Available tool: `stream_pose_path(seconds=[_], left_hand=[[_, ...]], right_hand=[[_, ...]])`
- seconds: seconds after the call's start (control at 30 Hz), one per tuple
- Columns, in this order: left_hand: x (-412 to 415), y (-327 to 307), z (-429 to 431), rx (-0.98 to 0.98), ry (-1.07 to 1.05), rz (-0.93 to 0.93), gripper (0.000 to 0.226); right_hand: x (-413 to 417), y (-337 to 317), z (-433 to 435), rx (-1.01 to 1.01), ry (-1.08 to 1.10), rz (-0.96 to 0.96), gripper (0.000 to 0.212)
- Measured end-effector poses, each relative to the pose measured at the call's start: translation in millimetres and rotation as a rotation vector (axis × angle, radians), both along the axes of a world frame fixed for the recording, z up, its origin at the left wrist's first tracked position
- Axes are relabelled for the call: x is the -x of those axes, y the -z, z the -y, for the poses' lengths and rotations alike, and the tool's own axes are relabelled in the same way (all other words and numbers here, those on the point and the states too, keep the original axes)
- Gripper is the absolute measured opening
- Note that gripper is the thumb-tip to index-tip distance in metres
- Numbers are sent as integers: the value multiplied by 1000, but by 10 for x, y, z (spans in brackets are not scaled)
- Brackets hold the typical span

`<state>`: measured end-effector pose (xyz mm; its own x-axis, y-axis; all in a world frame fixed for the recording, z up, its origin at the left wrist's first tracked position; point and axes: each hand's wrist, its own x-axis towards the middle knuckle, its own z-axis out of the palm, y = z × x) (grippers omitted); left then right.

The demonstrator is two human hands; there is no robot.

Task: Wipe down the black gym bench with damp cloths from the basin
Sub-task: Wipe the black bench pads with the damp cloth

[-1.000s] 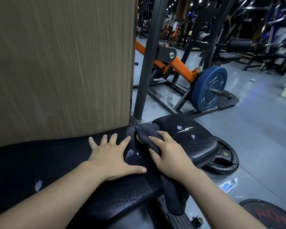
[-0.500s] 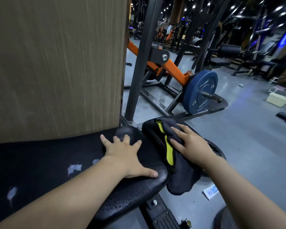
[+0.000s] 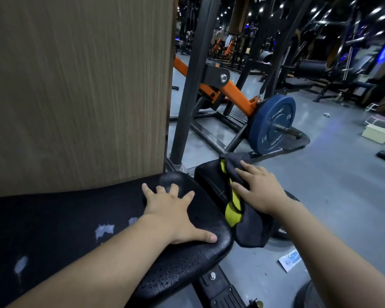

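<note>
**Cloth pressed flat on the bench's seat pad**

Across the near left, a long black cracked-vinyl gym bench (image 3: 65, 236), with pale scuffed patches and a rounded end pointing right. Just past that end, across a narrow gap, its smaller black seat pad (image 3: 209, 181). Draped over the seat pad and hanging off its near edge, a dark grey cloth with a yellow patch (image 3: 251, 230).

On top of the cloth, right hand (image 3: 261, 191), fingers straight and laid flat, pressing the fabric down rather than clutching it. On the end of the long pad, left hand (image 3: 172, 211), palm down, fingers fanned wide, thumb along the near edge, holding nothing.

Beneath the seat pad, partly hidden, a black weight plate (image 3: 281, 235) flat on the grey floor (image 3: 331, 207). Near it, a small printed paper slip (image 3: 290, 260).

Behind the bench on the left, a tall wood-grain panel (image 3: 76, 85). To its right, a dark steel upright (image 3: 192, 85) and an orange lever arm (image 3: 236, 96) carrying a blue weight plate (image 3: 272, 123). Far right, a pale rectangular tub (image 3: 377, 134), possibly the basin, too small to be sure.
</note>
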<state>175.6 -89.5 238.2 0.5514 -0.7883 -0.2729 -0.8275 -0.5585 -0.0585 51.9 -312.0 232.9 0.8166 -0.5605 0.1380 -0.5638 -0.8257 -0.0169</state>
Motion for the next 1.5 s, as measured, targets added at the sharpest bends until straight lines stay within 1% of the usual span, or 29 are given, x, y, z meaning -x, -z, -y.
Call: stream_pose_path(seconds=[0.07,0.1,0.17,0.3,0.5,0.6,0.8,0.93,1.0,1.07,1.17,1.23,1.3,1.37,1.43,1.5], left_hand=[[4,-7,10,-2,3,7,130],[5,-5,13,-3,5,13,130],[4,4,14,-7,3,19,130],[8,43,-8,21,-11,11,130],[0,49,-11,57,-21,-5,131],[-2,38,15,43,-4,17,132],[1,49,-3,40,-20,24,131],[7,39,-7,43,-26,24,131],[9,46,-9,44,-26,25,130],[7,53,-10,45,-26,24,130],[4,60,-19,45,-21,18,129],[3,73,-23,56,-19,14,128],[1,89,-28,63,-19,12,127],[2,101,-37,64,-24,11,127],[6,103,-44,63,-27,10,127],[7,99,-39,61,-25,9,127]], right_hand=[[-54,19,-229,-69,-48,49,90],[-87,49,-316,-90,-83,66,93],[-155,114,-459,-92,-166,78,88],[-209,196,-578,24,-263,4,75],[-321,181,-447,58,-242,-28,70],[-551,209,-427,107,-256,-34,58],[-1085,158,-277,135,-237,-95,50],[-1345,136,-178,89,-202,-93,54],[-1438,131,-120,75,-202,-104,52],[-1469,140,-71,64,-251,-73,45],[-1368,169,-1,36,-388,-29,37],[-1273,170,68,31,-450,-53,41],[-1205,133,149,23,-454,-64,55],[-1155,86,265,16,-392,-74,65],[-1096,53,424,15,-302,-91,63],[-1016,37,587,-14,-220,-104,66]])
